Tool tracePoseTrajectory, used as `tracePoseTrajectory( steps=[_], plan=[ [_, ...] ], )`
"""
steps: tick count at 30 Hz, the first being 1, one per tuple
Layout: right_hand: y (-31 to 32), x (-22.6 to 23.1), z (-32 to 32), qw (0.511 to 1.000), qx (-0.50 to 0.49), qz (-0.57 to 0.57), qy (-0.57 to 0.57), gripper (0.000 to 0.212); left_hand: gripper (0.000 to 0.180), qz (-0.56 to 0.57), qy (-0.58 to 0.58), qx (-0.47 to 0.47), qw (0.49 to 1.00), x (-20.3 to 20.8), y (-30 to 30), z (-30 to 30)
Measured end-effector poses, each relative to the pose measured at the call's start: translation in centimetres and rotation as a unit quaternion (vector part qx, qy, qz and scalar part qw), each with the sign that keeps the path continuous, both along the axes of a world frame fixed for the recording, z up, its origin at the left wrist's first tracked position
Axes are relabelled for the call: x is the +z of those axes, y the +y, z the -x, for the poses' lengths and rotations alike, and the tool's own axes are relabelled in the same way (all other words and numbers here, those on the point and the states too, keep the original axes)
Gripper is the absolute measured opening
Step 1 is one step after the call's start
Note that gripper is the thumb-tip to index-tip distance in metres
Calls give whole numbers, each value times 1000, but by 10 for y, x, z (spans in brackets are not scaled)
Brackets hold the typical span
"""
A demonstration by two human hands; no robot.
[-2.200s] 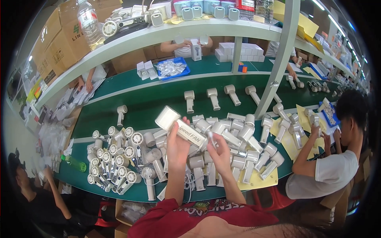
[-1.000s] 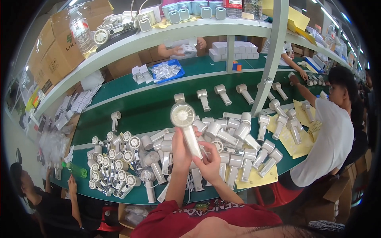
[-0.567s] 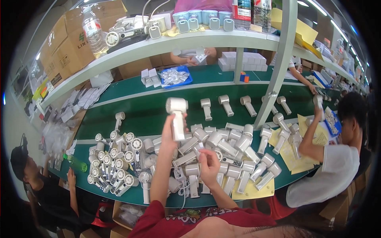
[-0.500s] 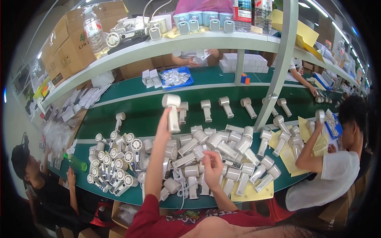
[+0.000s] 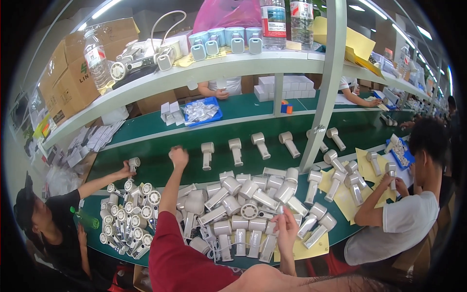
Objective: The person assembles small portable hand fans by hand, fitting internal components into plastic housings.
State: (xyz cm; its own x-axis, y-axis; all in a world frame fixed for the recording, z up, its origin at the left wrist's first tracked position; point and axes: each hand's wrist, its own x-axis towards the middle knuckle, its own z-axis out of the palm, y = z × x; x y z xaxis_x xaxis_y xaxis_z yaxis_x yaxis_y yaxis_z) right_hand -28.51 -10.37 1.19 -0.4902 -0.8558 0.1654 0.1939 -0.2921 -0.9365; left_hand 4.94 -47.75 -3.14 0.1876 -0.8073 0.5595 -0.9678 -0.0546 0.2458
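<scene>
My left hand (image 5: 178, 156) is raised over the green belt with its fingers curled in; no fan shows in it. A white handheld fan (image 5: 207, 155) stands to its right on the belt. Above the near edge of the pile, my right hand (image 5: 287, 228) has thumb and fingers pinched together, with a small pale bit at the tips that I cannot make out. Around it lie many white handheld fans (image 5: 249, 209), heaped on the green table. A blurred fan head (image 5: 194, 202) sits beside my left forearm.
At left a co-worker's hand (image 5: 127, 168) grips a fan at the belt's edge, near a green bottle (image 5: 86, 218). Another co-worker (image 5: 406, 209) sits at right, holding a fan. A metal post (image 5: 327, 92) and a shelf (image 5: 233, 62) cross above the belt.
The fan my left hand held up is gone from it, and that hand is now farther forward and left. My right hand has come back nearer. The left co-worker has reached to a fan.
</scene>
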Motion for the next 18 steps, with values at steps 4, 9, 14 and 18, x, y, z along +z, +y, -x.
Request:
tracePoseTrajectory(
  steps=[4,9,14,18],
  plan=[
    [-11,8,-10,994,104,37,-18,24,70,-203,-8,-79,976,-25,2,61],
    [-11,10,-22,986,164,11,15,19,34,-310,623,-156,701,13,6,42],
    [-24,20,-37,981,189,31,14,15,32,-276,814,-319,399,89,103,114],
    [-34,41,-68,971,228,69,36,14,36,-236,800,-355,422,135,204,143]
  ],
)
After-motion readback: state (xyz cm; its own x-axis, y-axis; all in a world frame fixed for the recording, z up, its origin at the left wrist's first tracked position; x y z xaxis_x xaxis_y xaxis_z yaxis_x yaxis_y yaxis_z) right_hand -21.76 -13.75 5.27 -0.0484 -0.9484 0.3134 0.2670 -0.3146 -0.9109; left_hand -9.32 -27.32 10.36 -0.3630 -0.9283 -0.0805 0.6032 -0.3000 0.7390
